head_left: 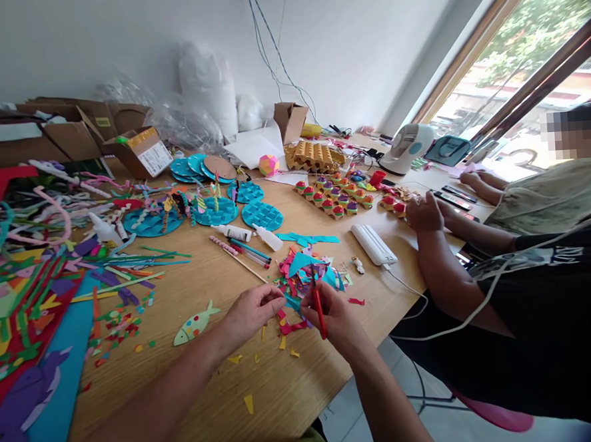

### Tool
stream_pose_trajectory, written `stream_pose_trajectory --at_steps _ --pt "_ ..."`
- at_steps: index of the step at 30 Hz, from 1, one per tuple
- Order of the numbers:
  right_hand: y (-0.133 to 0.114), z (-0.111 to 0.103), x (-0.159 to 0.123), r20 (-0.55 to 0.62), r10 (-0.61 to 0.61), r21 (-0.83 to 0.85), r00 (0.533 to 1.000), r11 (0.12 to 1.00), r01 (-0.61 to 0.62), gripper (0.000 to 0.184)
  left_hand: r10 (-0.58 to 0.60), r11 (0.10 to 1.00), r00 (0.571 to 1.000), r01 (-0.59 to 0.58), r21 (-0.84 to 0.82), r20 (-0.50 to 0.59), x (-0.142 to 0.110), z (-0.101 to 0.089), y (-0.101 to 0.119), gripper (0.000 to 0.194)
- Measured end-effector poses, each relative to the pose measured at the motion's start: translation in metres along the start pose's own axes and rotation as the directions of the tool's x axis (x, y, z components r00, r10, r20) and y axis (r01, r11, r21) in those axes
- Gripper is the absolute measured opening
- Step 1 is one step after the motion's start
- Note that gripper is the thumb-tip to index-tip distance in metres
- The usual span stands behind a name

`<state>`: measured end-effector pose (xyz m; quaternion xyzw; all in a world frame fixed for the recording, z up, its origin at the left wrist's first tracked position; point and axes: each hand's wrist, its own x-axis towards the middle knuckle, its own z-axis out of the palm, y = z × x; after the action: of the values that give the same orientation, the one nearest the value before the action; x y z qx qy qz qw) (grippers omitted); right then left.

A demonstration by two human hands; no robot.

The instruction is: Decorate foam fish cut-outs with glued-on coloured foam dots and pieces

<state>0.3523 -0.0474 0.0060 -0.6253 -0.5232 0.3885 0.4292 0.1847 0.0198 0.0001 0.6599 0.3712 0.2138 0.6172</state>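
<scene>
My right hand (334,315) is closed around a pair of scissors with red handles (321,316), its dark blades pointing away from me. Finger and thumb of my left hand (255,310) pinch a small piece of blue paper (293,302), which spans the gap to my right fingertips. Just beyond both hands lies a heap of colourful paper scraps (291,274), with a larger blue scrap (303,264) on top. To the left of my left hand a light green paper fish (196,324) with coloured dots rests flat on the table.
Glue bottles (266,237), pens (250,252) and a white power strip (374,244) surround the heap. Blue decorated discs (215,212) and painted egg-carton pieces (334,197) stand farther back. Paper strips and a purple paper whale (29,401) cover the left. Co-workers sit at right; a cable (476,320) crosses there.
</scene>
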Motion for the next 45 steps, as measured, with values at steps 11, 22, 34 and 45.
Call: stream_pose_trajectory --at_steps 11,22,34,45 --pt "0.004 0.008 -0.005 0.021 -0.009 -0.171 1.0 0.985 0.012 0.014 -0.101 0.981 0.995 0.1 -0.164 0.001 -0.006 0.003 -0.005 0.015" --pt "-0.009 0.027 -0.051 0.219 0.072 -0.327 0.973 0.945 0.004 0.024 -0.159 0.889 0.973 0.067 -0.453 -0.167 -0.035 -0.001 -0.004 0.018" --pt "-0.008 0.047 -0.048 0.23 0.095 -0.305 0.968 0.952 -0.02 0.028 -0.215 0.847 0.969 0.122 -0.518 -0.124 -0.042 0.011 -0.011 0.02" --pt "0.004 0.049 -0.048 0.218 0.06 -0.285 0.974 0.958 0.005 0.029 -0.265 0.815 0.954 0.144 -0.561 -0.14 -0.045 0.009 -0.015 0.028"
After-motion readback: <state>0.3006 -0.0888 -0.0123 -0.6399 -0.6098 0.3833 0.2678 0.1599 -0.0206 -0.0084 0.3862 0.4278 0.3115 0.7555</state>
